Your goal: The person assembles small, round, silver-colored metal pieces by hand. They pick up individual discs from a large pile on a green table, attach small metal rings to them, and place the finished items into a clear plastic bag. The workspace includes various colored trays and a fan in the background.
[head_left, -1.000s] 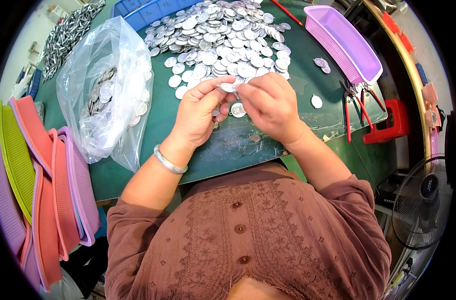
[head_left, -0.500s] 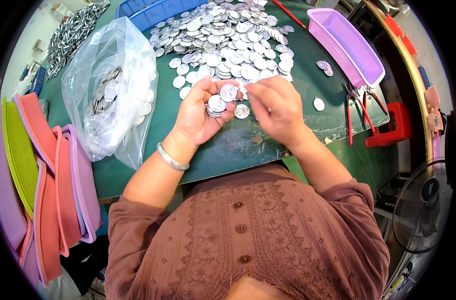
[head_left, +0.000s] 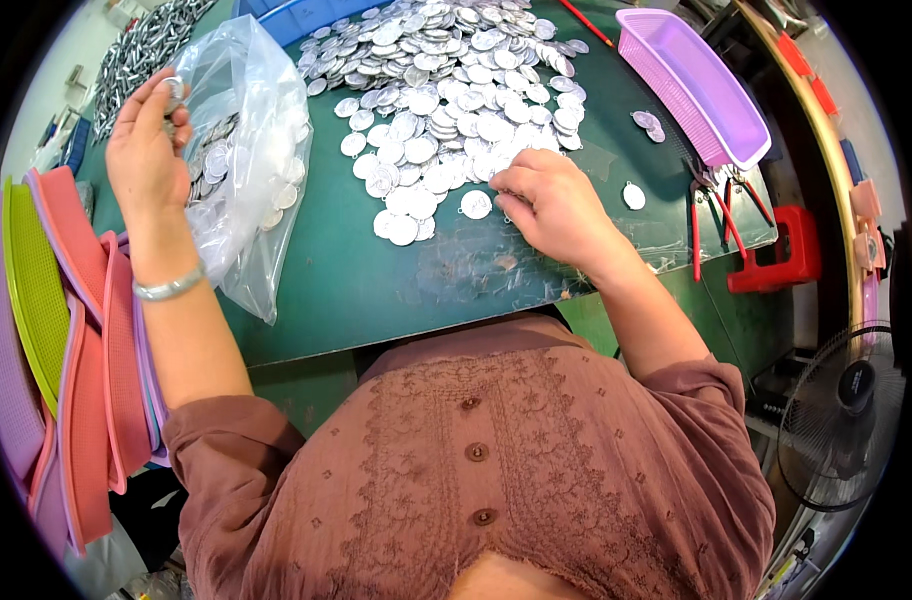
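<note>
Beside the clear plastic bag (head_left: 244,262), the left hand (head_left: 149,155) pinches a round silver metal disc (head_left: 175,93), probably light, stiff and slick, best gripped by its rim, while the right hand (head_left: 551,208) curls near heaped silver discs (head_left: 466,85), its hold unclear.

We count one left hand (head_left: 151,150) at upper left, showing at least one held disc (head_left: 175,91), and one right hand (head_left: 556,205) near the centre. The heaped discs (head_left: 456,100) at top centre are too many for us to number; right of them lies one lone disc (head_left: 633,196). Toward the upper right we find one purple basket (head_left: 691,85), two pairs of pliers (head_left: 695,245) and one red stool (head_left: 804,240); at lower right, one fan (head_left: 838,415).
</note>
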